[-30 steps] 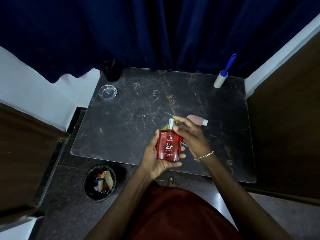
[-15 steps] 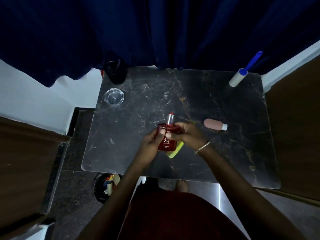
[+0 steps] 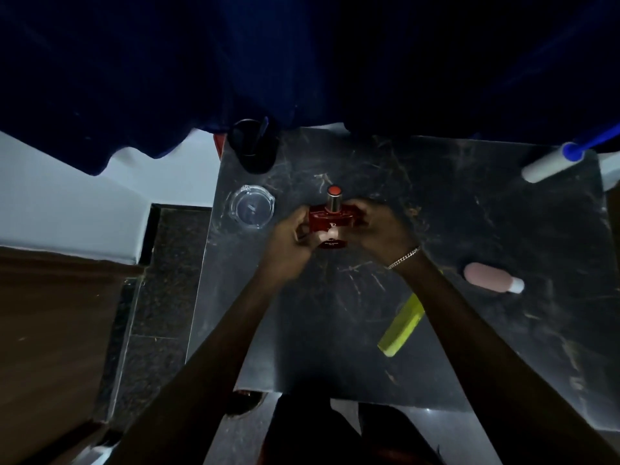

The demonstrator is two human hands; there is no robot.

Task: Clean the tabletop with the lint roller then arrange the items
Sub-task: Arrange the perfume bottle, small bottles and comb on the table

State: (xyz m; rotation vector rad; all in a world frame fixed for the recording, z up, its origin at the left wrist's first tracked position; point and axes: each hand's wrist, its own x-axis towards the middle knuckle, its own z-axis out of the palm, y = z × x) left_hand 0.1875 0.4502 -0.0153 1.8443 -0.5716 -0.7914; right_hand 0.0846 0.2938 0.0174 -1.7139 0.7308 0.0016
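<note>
Your left hand (image 3: 291,237) and right hand (image 3: 382,226) both clasp a red perfume bottle (image 3: 330,223), fingers curled around its two sides, over the dark marble tabletop (image 3: 453,209) near its far left part. The bottle's capped neck points away from you. Just left of it sits a clear glass ashtray (image 3: 252,207), with a black cup (image 3: 252,145) behind that at the far left corner. The lint roller (image 3: 550,162) lies at the far right corner. A pink bottle (image 3: 492,277) lies on its side to the right, and a yellow-green comb (image 3: 402,325) lies partly under your right forearm.
</note>
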